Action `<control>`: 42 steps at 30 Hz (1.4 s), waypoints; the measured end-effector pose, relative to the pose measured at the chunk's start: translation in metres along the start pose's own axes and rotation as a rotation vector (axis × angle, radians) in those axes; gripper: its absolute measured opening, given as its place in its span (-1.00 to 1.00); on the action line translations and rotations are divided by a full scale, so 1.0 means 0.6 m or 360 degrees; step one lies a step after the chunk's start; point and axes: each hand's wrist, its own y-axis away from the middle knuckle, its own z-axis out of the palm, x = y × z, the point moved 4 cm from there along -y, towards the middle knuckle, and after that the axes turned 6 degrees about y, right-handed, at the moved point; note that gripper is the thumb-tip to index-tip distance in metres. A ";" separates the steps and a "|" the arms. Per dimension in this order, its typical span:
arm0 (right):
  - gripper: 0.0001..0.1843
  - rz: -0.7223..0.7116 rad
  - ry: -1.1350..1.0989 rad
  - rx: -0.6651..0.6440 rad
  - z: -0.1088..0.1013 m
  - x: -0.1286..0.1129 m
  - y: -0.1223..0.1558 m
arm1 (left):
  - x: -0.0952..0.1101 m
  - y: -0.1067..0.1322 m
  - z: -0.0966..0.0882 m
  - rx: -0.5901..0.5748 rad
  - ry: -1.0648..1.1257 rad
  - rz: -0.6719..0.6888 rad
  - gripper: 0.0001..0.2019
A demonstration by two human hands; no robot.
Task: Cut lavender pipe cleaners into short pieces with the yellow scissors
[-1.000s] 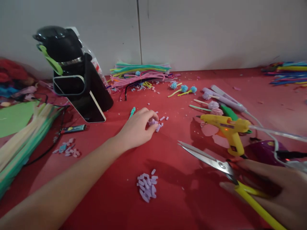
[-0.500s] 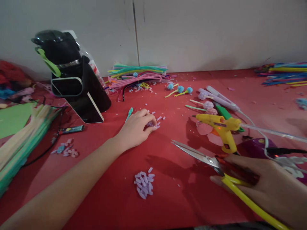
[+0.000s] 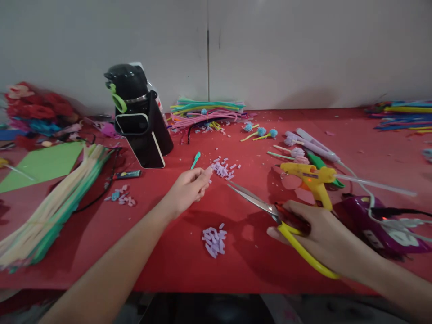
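My left hand (image 3: 189,188) rests on the red table (image 3: 168,256) with its fingers curled into a pinch, just short of a scatter of small lilac cut pieces (image 3: 223,168). Whether a piece sits between the fingertips is too small to tell. My right hand (image 3: 320,234) grips yellow-handled scissors (image 3: 270,210), the blades nearly closed and pointing up-left toward the scatter. A second heap of lilac pieces (image 3: 214,236) lies near the front edge between my hands.
A yellow glue gun (image 3: 312,176) stands beside a purple device (image 3: 374,222) with cables. A black bottle in a stand (image 3: 140,114), pipe-cleaner bundles (image 3: 207,110), pom-pom stems (image 3: 259,132), long pale and green strips (image 3: 50,209) and green paper (image 3: 43,164) are spread around.
My left hand has pulled back off the lilac scatter, fingers still pinched. My right hand has moved the scissors left and forward. The view has drawn back and shifted.
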 end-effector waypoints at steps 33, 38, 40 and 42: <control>-0.46 0.0073 -0.0068 0.0074 0.038 0.015 -0.041 | 0.007 -0.003 0.012 0.0114 -0.0298 0.0375 -0.64; -0.44 0.0086 -0.0077 0.0092 0.037 0.013 -0.041 | 0.006 -0.002 0.012 0.0123 -0.0276 0.0384 -0.65; -0.44 0.0091 -0.0067 0.0103 0.034 0.010 -0.042 | 0.005 -0.002 0.012 0.0129 -0.0267 0.0372 -0.66; -0.43 0.0089 -0.0058 0.0116 0.033 0.009 -0.043 | 0.005 -0.002 0.013 0.0129 -0.0260 0.0365 -0.66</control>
